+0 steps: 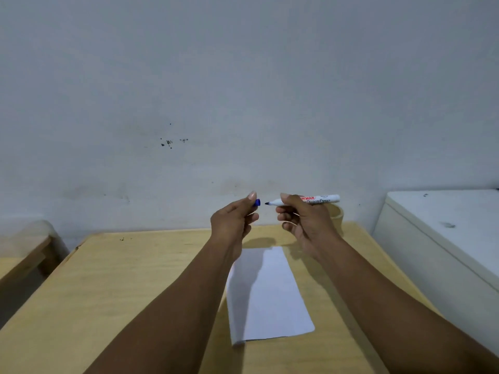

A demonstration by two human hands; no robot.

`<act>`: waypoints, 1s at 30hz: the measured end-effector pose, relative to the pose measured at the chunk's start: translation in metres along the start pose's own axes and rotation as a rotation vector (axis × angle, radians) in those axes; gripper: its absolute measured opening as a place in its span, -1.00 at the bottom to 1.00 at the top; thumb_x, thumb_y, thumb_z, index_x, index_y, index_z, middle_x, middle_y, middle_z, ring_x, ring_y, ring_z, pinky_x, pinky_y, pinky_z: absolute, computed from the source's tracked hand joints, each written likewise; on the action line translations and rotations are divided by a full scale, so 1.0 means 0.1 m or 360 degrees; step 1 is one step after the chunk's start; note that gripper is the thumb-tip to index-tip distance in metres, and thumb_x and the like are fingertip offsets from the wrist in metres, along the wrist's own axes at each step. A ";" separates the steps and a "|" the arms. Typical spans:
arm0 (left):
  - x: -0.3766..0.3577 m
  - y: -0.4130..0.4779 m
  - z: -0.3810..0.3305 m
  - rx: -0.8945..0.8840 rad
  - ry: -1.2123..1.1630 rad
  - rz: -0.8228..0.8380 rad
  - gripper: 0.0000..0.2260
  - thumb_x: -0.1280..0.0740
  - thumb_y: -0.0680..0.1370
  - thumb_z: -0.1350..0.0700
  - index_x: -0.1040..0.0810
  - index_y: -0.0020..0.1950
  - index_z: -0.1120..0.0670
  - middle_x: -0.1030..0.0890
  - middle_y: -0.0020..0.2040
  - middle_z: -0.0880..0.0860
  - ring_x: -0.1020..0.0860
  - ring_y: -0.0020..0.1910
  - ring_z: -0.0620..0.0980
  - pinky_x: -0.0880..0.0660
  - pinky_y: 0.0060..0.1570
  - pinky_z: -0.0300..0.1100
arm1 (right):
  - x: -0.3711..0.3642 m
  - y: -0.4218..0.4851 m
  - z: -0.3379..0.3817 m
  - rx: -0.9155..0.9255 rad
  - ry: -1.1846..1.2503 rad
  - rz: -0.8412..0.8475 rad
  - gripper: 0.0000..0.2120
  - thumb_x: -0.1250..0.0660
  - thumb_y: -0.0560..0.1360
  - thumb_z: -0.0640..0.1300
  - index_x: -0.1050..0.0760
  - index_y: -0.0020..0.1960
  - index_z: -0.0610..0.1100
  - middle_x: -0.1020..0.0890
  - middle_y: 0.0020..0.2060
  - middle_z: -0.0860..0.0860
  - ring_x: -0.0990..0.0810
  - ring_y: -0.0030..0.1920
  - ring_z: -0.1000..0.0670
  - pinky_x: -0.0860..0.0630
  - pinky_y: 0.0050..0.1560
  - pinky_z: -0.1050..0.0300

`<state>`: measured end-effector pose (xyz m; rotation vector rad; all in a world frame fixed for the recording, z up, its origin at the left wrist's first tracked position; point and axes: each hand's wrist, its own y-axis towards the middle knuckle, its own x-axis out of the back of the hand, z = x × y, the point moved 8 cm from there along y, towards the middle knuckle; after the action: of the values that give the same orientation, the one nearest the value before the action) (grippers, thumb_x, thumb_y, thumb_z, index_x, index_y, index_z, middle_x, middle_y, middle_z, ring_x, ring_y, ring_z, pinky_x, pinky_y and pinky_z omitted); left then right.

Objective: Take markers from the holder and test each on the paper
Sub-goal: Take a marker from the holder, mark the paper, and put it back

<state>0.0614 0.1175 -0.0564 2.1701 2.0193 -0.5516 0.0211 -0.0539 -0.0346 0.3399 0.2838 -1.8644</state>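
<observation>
blue cap point(257, 202), white paper point(272, 295)

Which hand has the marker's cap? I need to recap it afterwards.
The left hand pinches the blue cap. The right hand holds the uncapped white marker, tip pointing toward the cap.

A pale wood bench point(113, 279) stands against a grey-white wall point(243, 76) flecked with small dark marks. A white cabinet point(442, 233) sits just right of it; another wooden piece point(24, 255) stands at left.
</observation>
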 end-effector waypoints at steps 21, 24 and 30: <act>-0.73 0.16 -0.37 -0.0605 0.0591 -0.0067 -0.86 -0.60 0.44 0.04 -0.74 -0.20 0.08 -0.75 -0.23 0.11 -0.64 -0.29 -0.04 -0.56 -0.13 -0.14 | 0.95 0.10 0.28 -0.0318 -0.0653 -0.0431 -0.31 -0.13 0.56 0.42 -0.56 -0.20 -0.20 -0.55 -0.45 -0.11 -0.33 -0.61 0.03 -0.15 -0.64 0.33; -0.95 0.21 -0.44 -0.0734 0.0778 -0.0015 -0.84 -0.59 0.44 0.04 -0.74 -0.19 0.12 -0.75 -0.25 0.10 -0.63 -0.28 -0.02 -0.55 -0.11 -0.11 | 1.33 0.12 0.42 -0.0218 -0.0840 -0.0576 -0.42 -0.19 0.62 0.25 -0.58 -0.16 -0.26 -0.58 -0.44 -0.13 -0.38 -0.56 -0.01 -0.22 -0.61 0.28; -1.44 0.30 -0.33 -0.0883 0.1158 0.0161 -0.81 -0.61 0.42 0.05 -0.72 -0.10 0.12 -0.68 -0.27 -0.01 -0.62 -0.25 -0.06 -0.50 -0.14 -0.21 | 1.62 0.17 0.53 -0.0145 -0.1094 -0.0523 -0.62 -0.33 0.59 0.10 -0.62 -0.11 -0.23 -0.65 -0.39 -0.13 -0.47 -0.54 0.00 -0.30 -0.56 0.25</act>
<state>0.0910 -0.0097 0.0193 2.2395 1.9657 0.8374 -0.0154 -0.2209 -0.0459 -0.4376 -0.0539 -2.1571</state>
